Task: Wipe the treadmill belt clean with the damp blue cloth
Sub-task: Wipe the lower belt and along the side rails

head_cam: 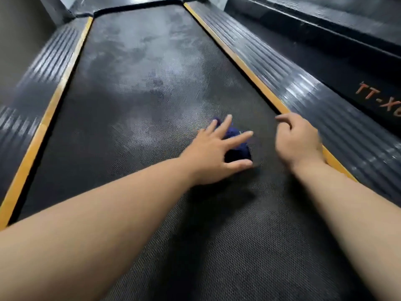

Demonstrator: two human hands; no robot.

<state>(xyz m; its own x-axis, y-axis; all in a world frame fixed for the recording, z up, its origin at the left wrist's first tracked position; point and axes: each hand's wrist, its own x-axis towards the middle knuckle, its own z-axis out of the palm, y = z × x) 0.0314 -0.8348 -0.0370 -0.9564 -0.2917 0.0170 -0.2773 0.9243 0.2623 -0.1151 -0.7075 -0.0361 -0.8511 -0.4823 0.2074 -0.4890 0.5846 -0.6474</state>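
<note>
Head view: the left hand point(211, 153) is spread wide, fingers straight, over a bunched damp blue cloth point(237, 152); whether the palm presses it I cannot tell. Just beside it, the right hand point(298, 142) hangs loosely curled and holds nothing, close to the yellow edge strip point(238, 59). The cloth lies on the treadmill belt point(141, 83), right of centre. Pale smears mark the belt farther up. Ribbed side rails point(303, 88) flank it.

most of the blue cloth point(235, 146) is tucked under the spread left hand point(213, 155), just a dark bunch peeking out. right hand point(298, 142) is smeared with blur, can't tell if it touches the belt point(141, 105). orange lettering point(377, 98) gets chopped by the right edge
</note>
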